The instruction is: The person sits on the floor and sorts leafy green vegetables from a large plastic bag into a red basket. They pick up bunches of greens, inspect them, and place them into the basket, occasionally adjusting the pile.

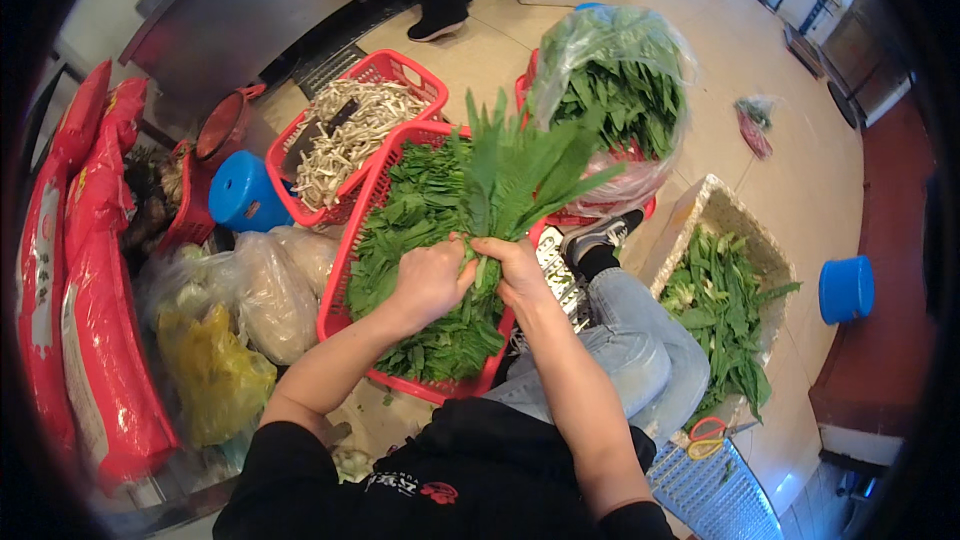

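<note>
My left hand (431, 285) and my right hand (514, 266) meet over a red plastic basket (360, 240) of cut green leaves (409, 221). Both are closed on one bunch of long leafy greens (510, 180), whose leaves fan out away from me. The fingers hide the lower part of the bunch. Beyond the hands, a clear plastic bag (559, 52) holds more of the long greens and rests in another red basket. To the right, a foam box (705, 202) contains loose leaves and stalks.
A red basket (431, 82) of pale cut strips adjoins at the upper left, near a blue stool (244, 191). Scissors (709, 439) with red and yellow handles lie by the foam box. Red sacks (112, 315) line the left. Another person's foot (439, 26) stands at the top.
</note>
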A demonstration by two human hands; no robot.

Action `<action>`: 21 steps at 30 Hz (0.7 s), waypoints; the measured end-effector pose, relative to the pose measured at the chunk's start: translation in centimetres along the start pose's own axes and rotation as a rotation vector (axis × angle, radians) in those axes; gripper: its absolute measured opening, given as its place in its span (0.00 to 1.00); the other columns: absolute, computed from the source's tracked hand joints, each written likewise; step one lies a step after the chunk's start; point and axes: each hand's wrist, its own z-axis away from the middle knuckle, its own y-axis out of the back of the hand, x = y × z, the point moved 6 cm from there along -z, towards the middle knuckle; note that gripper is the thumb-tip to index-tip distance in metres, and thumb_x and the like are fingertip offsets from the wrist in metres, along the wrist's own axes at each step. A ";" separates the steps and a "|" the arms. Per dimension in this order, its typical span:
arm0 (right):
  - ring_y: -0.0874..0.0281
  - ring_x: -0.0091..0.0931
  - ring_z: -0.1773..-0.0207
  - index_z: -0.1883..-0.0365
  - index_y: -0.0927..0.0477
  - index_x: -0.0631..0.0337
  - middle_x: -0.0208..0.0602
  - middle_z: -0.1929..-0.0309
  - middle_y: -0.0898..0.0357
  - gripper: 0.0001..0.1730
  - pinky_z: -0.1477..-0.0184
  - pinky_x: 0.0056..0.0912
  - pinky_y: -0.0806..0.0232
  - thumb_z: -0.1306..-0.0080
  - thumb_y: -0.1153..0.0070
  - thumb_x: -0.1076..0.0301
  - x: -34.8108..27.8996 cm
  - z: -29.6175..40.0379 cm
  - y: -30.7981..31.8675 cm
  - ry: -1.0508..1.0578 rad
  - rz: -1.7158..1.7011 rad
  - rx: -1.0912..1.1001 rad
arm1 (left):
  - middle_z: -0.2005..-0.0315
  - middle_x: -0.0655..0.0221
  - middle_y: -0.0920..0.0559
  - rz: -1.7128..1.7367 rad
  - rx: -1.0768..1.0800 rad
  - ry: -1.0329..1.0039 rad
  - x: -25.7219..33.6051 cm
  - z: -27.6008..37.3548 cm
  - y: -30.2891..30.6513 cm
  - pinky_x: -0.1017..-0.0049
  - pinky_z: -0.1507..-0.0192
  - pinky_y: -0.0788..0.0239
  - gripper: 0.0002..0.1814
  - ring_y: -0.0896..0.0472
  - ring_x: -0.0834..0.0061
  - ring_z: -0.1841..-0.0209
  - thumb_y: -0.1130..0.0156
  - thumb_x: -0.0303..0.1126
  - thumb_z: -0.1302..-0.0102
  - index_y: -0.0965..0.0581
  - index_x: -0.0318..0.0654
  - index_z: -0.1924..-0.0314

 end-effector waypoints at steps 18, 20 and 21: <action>0.21 0.31 0.64 0.55 0.26 0.71 0.41 0.62 0.21 0.20 0.59 0.32 0.28 0.50 0.46 0.82 -10.3 1.6 0.4 0.433 -0.214 0.099 | 0.61 0.62 0.21 -0.415 -0.355 -0.522 3.1 -4.7 -10.3 0.65 0.59 0.32 0.16 0.22 0.64 0.60 0.49 0.31 0.44 0.26 0.38 0.54; 0.21 0.31 0.61 0.53 0.27 0.70 0.41 0.60 0.22 0.22 0.55 0.34 0.29 0.49 0.46 0.82 -13.0 3.5 0.1 0.547 -0.241 0.030 | 0.52 0.62 0.25 0.249 -0.379 -0.368 8.9 -7.8 -10.7 0.67 0.50 0.35 0.21 0.26 0.64 0.51 0.47 0.34 0.41 0.31 0.38 0.47; 0.21 0.31 0.59 0.52 0.27 0.70 0.41 0.59 0.22 0.22 0.53 0.35 0.29 0.49 0.47 0.82 -13.9 4.2 -0.6 0.581 -0.231 0.007 | 0.51 0.62 0.25 0.296 -0.253 -0.385 12.3 -9.0 -10.7 0.68 0.49 0.35 0.22 0.26 0.64 0.50 0.44 0.36 0.41 0.31 0.39 0.46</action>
